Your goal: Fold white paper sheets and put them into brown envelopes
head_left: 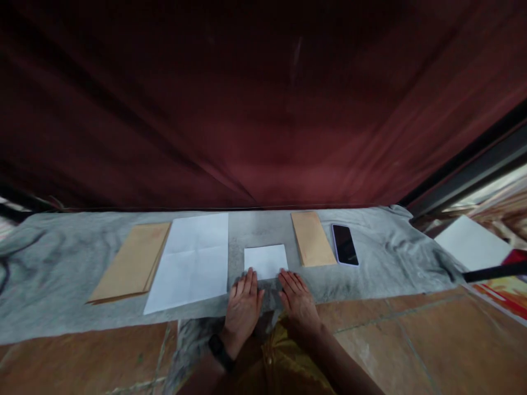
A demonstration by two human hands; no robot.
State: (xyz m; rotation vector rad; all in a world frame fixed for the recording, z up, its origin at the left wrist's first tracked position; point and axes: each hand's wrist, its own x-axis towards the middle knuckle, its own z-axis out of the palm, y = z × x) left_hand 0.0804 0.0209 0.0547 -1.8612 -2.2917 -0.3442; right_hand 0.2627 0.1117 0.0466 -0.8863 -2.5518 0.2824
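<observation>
My left hand lies flat on the grey cloth, fingers stretched out, its fingertips touching the near left edge of a small folded white paper. My right hand lies flat too, fingers spread, fingertips at the paper's near right corner. Neither hand holds anything. A black band sits on my left wrist.
A large unfolded white sheet with crease lines lies left of the folded paper. Brown envelopes lie at far left and right. A dark phone rests beside the right envelope. A dark red curtain hangs behind. Tiled floor is in front.
</observation>
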